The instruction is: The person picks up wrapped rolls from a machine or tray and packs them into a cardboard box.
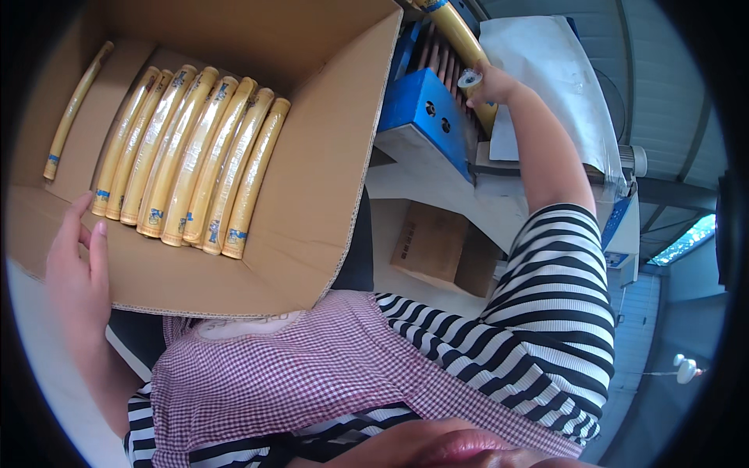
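Two bare hands are busy at the big cardboard box point(300, 187). Nearest of all, just below the box, is a checked apron point(265, 382). The left hand point(82, 269) is at the near left edge of the box, with its fingers a little apart and not wrapped round any tube; from there it could help to stop the box from sliding. Inside the box, about eight yellow tubes point(207, 164) in shiny clear wrap lie side by side in a row, and one lone yellow tube point(76, 113) lies apart at the left. I think such tubes sit best when they are straight, with their ends lined up, and pushed only softly so the wrap does not rip. Right of the box, the right hand point(499, 86) is clamped on at least one more yellow tube point(456, 35); I cannot tell how many. A firm but gentle squeeze seems good, minding that the long end does not bump the box wall. Small blue pictures show near the tube ends, but I can read no words there. Farther right of the box, a smaller cardboard box point(433, 246) has dark marks too tiny to read, and a blue rack point(417, 109) has two dark spots, not letters.
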The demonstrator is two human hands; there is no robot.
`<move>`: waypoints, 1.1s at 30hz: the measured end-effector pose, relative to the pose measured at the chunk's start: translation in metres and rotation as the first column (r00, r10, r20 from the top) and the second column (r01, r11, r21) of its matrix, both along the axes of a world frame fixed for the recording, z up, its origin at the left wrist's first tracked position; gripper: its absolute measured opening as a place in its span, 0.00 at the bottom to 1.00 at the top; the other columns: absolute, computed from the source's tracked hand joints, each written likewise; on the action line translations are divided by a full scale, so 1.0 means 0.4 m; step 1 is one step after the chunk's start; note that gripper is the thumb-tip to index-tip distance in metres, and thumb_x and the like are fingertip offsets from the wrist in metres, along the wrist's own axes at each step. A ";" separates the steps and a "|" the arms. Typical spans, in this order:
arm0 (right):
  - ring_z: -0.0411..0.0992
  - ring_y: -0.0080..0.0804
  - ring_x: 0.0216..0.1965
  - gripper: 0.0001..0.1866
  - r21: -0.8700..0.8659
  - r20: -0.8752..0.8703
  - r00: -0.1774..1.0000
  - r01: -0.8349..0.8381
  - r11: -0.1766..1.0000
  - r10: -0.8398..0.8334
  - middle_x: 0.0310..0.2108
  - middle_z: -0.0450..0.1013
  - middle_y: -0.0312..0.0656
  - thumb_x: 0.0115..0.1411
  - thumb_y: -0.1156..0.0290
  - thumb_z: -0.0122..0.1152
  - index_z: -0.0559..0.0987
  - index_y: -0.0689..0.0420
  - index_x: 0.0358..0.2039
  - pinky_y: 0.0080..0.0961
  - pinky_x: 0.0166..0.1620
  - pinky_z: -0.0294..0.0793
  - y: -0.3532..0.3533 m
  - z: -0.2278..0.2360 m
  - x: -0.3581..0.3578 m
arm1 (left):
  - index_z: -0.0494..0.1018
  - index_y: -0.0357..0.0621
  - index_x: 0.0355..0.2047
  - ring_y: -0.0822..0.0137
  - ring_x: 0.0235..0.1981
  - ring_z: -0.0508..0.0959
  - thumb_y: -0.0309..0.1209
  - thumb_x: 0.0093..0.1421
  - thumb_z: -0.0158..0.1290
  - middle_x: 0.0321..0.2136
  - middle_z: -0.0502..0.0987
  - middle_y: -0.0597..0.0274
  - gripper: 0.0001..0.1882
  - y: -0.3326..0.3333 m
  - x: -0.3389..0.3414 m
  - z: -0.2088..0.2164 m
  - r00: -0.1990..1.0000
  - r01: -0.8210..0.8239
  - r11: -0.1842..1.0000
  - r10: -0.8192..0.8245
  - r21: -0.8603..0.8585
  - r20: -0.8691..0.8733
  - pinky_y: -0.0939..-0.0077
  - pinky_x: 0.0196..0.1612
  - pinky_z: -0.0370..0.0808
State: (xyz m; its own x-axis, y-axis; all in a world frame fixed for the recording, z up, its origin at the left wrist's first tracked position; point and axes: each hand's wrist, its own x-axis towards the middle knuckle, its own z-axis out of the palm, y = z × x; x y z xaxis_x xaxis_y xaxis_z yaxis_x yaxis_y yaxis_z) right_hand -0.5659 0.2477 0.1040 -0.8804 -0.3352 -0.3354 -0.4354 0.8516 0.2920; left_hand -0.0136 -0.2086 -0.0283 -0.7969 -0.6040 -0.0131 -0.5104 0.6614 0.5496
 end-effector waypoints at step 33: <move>0.53 0.59 0.70 0.39 -0.438 -0.274 0.563 0.648 -0.622 0.780 0.66 0.57 0.62 0.50 0.77 0.67 0.64 0.71 0.62 0.56 0.75 0.43 -0.639 0.080 0.438 | 0.53 0.48 0.69 0.58 0.59 0.70 0.34 0.70 0.54 0.59 0.68 0.56 0.32 -0.183 -0.058 0.130 0.155 0.651 0.496 0.655 0.575 -0.740 0.52 0.62 0.71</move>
